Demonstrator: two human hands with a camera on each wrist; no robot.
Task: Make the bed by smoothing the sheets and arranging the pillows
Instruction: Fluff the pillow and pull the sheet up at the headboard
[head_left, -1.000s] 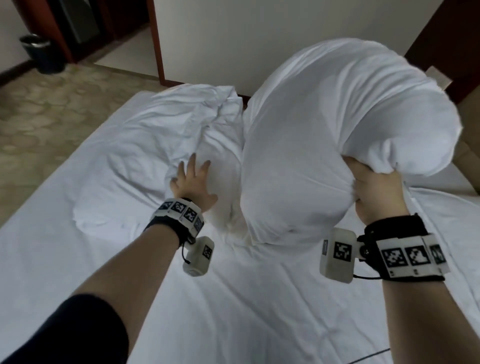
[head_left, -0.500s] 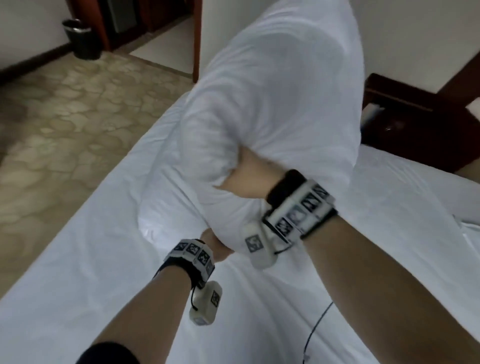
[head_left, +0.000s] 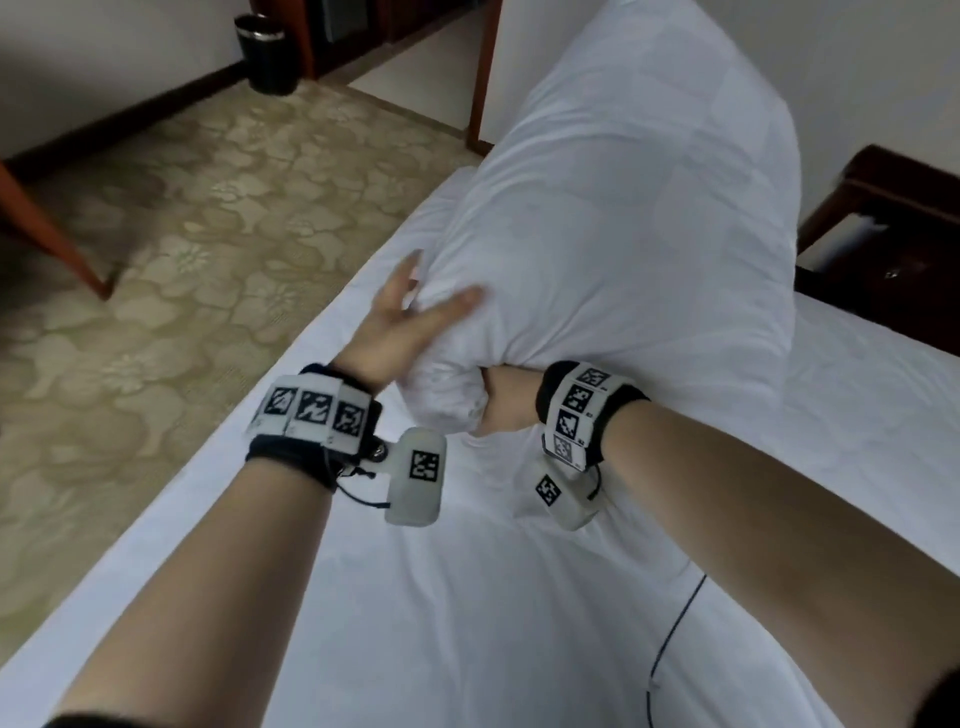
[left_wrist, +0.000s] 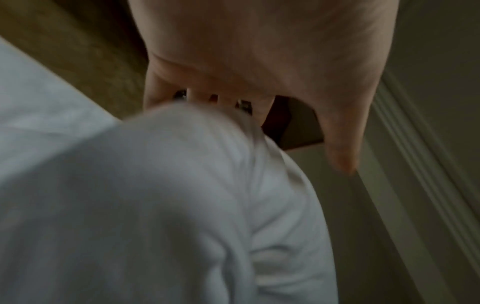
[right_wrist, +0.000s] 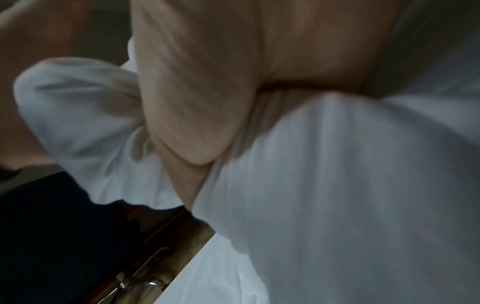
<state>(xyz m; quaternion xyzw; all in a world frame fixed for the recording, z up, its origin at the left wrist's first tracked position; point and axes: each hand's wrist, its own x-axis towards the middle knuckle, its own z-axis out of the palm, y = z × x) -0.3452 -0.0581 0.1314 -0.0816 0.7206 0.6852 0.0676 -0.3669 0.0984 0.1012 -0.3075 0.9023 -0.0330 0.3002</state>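
Right hand (head_left: 488, 402) bunches the near corner of the white pillow (head_left: 623, 218) in a closed fist; left hand (head_left: 402, 322), fingers spread, lies flat against that same corner. Pillow stands raised off the bed sheet (head_left: 467, 597), near the bed's left edge. Risk: a one-corner grip on soft, slick cotton could slip, so the puffy, heavy pillow could flop toward the patterned floor (head_left: 182, 234).

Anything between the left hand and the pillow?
No. The left hand lies with spread fingers straight on the pillow, beside the bunched corner that the right hand grips. Nothing visible sits between them.
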